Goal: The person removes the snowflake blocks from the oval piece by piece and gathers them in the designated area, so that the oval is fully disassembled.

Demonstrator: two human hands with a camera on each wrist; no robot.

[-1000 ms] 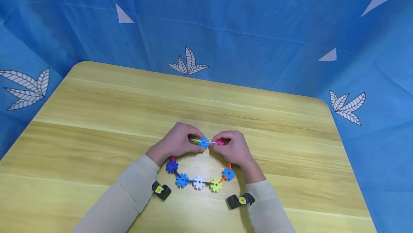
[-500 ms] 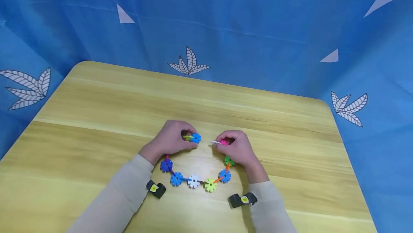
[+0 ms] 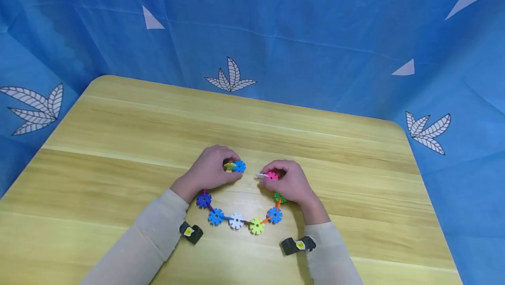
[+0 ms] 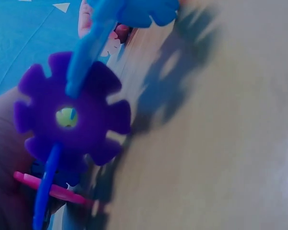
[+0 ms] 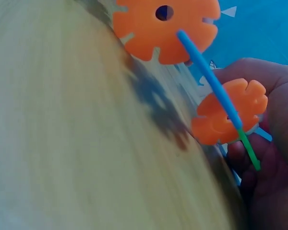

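Note:
A chain of notched plastic snowflake discs curves in an open loop toward the person, with a white disc (image 3: 236, 221) and a yellow-green disc (image 3: 257, 226) at its near side. My left hand (image 3: 213, 169) grips one end, where a blue disc (image 3: 239, 166) sticks out past the fingertips. Across a small gap, my right hand (image 3: 287, 181) pinches the other end, with a pink disc (image 3: 271, 176) and an edge-on white disc (image 3: 261, 175) showing at the fingers. In the left wrist view a purple disc (image 4: 36, 120) hangs near the palm; orange discs (image 5: 235, 115) fill the right wrist view.
Wood-grain table (image 3: 158, 122) lies under both hands. A blue curtain (image 3: 300, 22) with leaf prints stands behind it. Black wrist cameras (image 3: 192, 233) are strapped at both sleeves, close to the near part of the chain.
The blue and white end discs met between my hands; now they are apart. My left hand has moved left with its end, and my right hand has shifted slightly right.

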